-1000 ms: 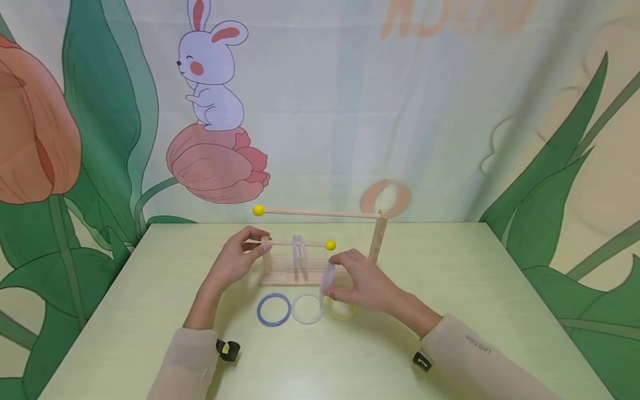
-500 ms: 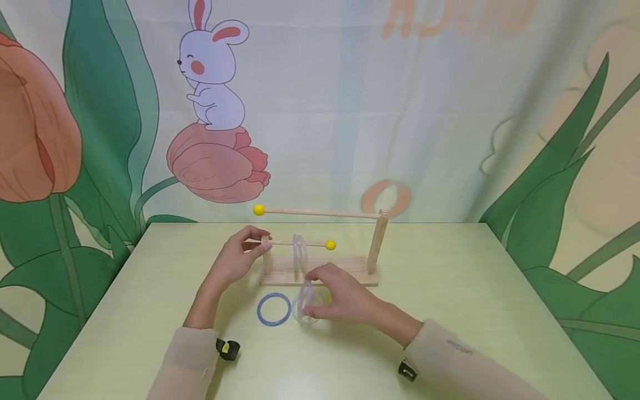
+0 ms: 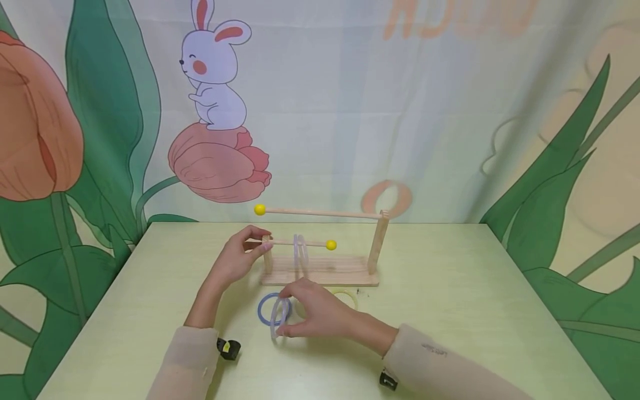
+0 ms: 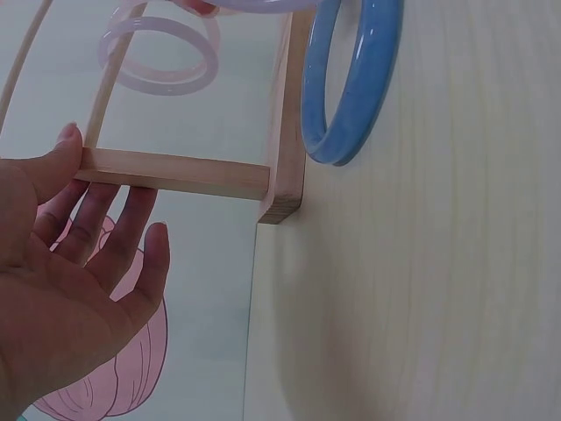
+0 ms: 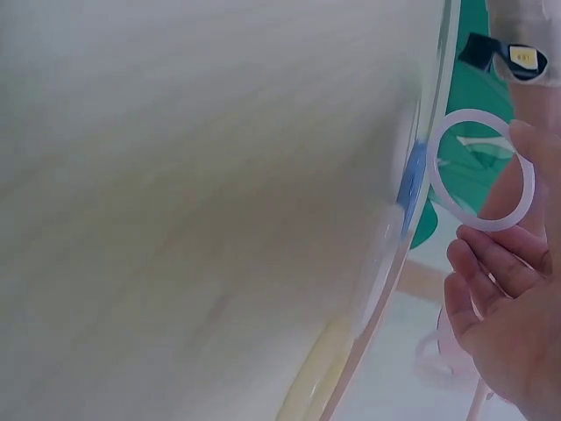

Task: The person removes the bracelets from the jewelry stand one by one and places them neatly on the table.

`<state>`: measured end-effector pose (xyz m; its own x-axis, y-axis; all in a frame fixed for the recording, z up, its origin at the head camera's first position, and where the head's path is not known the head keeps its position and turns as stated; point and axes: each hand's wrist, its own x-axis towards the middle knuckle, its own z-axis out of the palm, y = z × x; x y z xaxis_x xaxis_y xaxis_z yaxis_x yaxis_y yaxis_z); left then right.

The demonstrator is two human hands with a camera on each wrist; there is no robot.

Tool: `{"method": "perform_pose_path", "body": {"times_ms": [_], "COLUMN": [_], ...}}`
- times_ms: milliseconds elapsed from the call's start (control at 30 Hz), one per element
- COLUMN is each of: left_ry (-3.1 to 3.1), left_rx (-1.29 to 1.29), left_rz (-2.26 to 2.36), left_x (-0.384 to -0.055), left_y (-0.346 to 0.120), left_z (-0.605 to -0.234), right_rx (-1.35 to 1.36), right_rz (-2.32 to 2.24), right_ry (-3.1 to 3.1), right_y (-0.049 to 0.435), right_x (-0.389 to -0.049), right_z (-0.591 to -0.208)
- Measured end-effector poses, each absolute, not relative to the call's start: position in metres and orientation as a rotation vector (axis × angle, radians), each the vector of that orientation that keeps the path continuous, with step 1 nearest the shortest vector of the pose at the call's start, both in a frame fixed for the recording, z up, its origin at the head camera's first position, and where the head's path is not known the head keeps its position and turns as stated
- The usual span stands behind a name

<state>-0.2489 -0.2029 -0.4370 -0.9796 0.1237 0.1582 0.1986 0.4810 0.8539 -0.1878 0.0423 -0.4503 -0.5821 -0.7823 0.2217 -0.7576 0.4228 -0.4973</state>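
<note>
Printed fabric backdrop (image 3: 310, 111) with a cartoon rabbit and large tulips hangs behind a pale wooden desk (image 3: 450, 311). On the desk is a wooden stand (image 3: 345, 275) with two horizontal rods, each tipped by a yellow ball. Two pale purple rings (image 3: 296, 255) hang around the lower rod (image 3: 318, 244). A person's left hand (image 3: 237, 261) grips the top of the short left post (image 4: 184, 171), thumb on one side and fingers on the other.

In front of the stand, the right hand (image 3: 320, 311) pinches a lilac ring (image 3: 273, 328) on edge, its fingers narrowed to the rim. It overlaps the flat blue ring (image 3: 260, 311) from above; whether they touch, I cannot tell. A yellow ring (image 3: 355, 298) lies to the right, a whitish ring (image 5: 377, 259) between.

The pinch looks slight: loosened fingers could drop the lilac ring onto the blue one or let it roll. A bump to the post might slide the hanging rings.
</note>
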Motion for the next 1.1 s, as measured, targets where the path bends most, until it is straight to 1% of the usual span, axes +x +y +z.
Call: {"method": "perform_pose_path", "body": {"times_ms": [500, 800, 1100], "left_ry": [-2.640, -2.654, -2.667], "left_rx": [-0.351, -0.348, -0.333], "left_rz": [-1.479, -1.477, -1.478], "left_x": [-0.251, -0.253, -0.248], "left_y": [-0.200, -0.199, -0.199], "left_z": [-0.437, -0.438, -0.435], "right_rx": [-1.462, -1.478, -1.466], "right_rz": [-0.819, -0.767, -0.701], "right_ry": [2.599, 2.624, 2.640], "right_y": [0.023, 0.022, 0.027], "right_x": [-0.176, -0.172, -0.165], "right_z": [-0.458, -0.460, -0.461]}}
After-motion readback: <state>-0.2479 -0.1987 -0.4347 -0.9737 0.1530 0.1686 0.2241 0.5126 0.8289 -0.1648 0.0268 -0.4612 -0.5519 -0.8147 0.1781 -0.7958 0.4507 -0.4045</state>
